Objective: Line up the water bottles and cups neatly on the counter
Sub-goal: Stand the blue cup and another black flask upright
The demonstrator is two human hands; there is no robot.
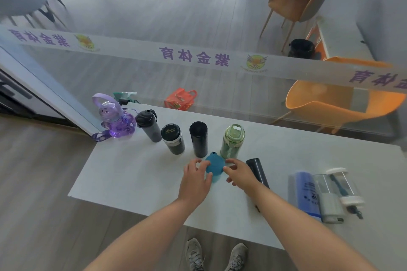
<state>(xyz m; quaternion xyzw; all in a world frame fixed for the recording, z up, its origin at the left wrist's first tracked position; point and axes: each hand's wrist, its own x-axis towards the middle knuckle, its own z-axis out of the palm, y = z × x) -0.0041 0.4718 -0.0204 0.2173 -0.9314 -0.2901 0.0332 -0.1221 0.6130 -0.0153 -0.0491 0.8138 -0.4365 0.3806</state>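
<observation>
Fingers [199, 163] of left hand [195, 180], right hand [239, 175] grip teal bottle [214, 166]; bare counter [123, 171] toward left edge.

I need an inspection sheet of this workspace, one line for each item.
Surface: white counter, beside glass wall.
Job's things: purple bottle to green bottle, five upright in a row; teal cup in front; black tumbler, blue bottle, clear bottles at right, unsorted.
Clutter: nothing seen.
Hands: left hand and right hand grip the teal cup.
Cables: nothing seen.
Surroundings: orange chairs, red bag behind glass.
</observation>
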